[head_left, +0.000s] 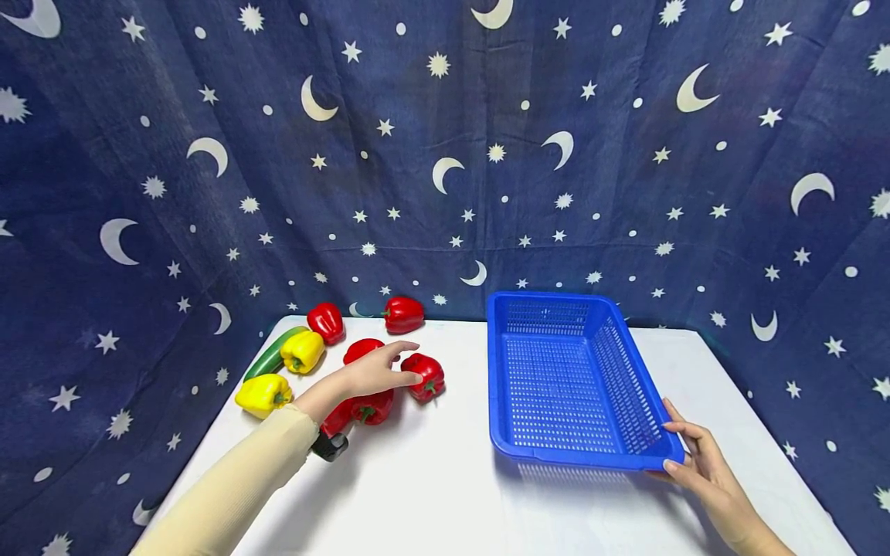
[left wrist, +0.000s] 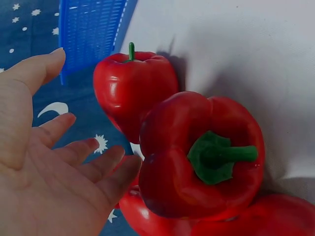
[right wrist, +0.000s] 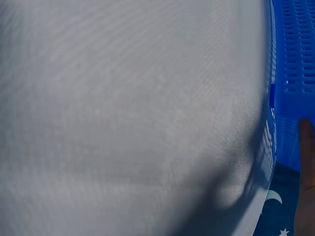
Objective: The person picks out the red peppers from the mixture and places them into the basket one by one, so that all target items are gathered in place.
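My left hand is over a cluster of red bell peppers at the left, its fingers extended and nothing in its grasp. Its thumb tip is next to a red bell pepper in the head view. The left wrist view has the palm beside a large red bell pepper with a green stem, and another red bell pepper beyond it. On the right, my right hand grips the near right corner of a blue plastic basket, thumb on the rim. Only a finger shows in the right wrist view.
Two yellow bell peppers, a long green vegetable and more red bell peppers lie toward the left and back of the white table. A dark blue curtain with moons and stars surrounds the table.
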The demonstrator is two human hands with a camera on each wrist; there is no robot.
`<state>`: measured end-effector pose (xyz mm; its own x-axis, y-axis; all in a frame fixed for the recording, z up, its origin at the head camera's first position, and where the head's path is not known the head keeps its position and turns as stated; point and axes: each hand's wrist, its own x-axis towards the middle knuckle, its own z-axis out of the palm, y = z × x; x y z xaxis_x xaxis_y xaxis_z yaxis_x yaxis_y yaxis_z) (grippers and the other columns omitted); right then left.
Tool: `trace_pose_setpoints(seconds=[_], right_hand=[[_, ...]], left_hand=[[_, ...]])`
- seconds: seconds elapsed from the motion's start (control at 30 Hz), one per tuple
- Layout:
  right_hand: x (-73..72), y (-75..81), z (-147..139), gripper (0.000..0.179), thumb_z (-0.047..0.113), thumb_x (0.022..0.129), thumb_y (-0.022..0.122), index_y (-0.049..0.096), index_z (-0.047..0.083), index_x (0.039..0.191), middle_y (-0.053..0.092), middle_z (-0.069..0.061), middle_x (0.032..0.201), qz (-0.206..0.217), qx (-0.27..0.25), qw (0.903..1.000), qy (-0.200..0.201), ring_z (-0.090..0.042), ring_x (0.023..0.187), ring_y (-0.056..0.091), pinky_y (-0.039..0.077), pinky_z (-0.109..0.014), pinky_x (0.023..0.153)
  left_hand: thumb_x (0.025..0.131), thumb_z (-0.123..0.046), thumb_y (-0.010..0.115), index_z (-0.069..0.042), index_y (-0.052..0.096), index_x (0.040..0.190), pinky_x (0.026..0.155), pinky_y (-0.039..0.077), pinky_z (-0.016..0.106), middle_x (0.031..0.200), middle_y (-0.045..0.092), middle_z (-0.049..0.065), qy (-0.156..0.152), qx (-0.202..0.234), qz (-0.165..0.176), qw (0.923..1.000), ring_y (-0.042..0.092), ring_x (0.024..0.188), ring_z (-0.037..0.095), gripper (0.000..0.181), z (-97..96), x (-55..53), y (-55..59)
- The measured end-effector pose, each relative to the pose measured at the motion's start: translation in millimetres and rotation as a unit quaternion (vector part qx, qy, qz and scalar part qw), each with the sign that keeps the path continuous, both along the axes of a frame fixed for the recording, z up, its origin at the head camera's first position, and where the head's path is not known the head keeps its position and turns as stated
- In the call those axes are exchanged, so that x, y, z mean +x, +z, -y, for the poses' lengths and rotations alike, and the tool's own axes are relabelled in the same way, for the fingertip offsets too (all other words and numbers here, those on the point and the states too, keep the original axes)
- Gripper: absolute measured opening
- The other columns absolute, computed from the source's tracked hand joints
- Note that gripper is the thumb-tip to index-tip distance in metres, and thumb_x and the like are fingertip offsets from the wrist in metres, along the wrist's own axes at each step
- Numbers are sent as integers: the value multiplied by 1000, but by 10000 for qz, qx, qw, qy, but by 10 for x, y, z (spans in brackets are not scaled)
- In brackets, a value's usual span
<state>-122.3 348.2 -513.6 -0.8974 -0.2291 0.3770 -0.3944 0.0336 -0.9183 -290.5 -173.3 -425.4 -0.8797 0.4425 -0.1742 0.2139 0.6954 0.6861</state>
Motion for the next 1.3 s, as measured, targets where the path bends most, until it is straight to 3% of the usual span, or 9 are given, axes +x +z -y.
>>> trace_pose_setpoints(seconds=[0.17,0.3,0.63,0.93,1.3], right_hand=[[-2,-5,16,49,-21,94,39,28,-12,141,7,-3,172,-207,-62,9997,-135,5,146,26,42,-15,102],[-20,-11,4,47,-20,95,38,26,-15,140,6,-7,172,-178,-98,9997,-96,3,150,18,35,-13,106],[-18,13,15,49,-15,97,36,29,-3,144,4,-1,172,189,-333,9993,-10,7,148,20,39,-15,104],[-11,-8,18,48,-17,96,35,29,-4,142,4,-1,172,148,-449,9989,51,8,147,22,39,-17,105],[-17,-21,-3,46,-16,98,34,29,-3,142,3,-1,172,172,-441,9988,95,9,145,25,45,-19,102]], left_hand=[[92,-39,75,-17,47,153,108,43,55,148,52,13,-109,-69,65,9999,51,133,35,71,-68,-51,-31],[91,-36,77,-16,47,152,107,45,54,145,54,11,-77,-178,81,9998,54,127,31,72,-105,-80,-56],[86,-30,83,-13,47,149,99,52,52,136,57,10,74,-311,199,9993,57,119,27,75,-150,-115,-79],[86,-26,83,-15,48,150,101,50,56,141,55,8,137,-558,222,9981,54,123,27,73,-154,-191,-148],[91,-33,77,-14,49,149,106,45,57,139,58,9,55,-713,192,9973,56,122,26,68,-182,-221,-185]])
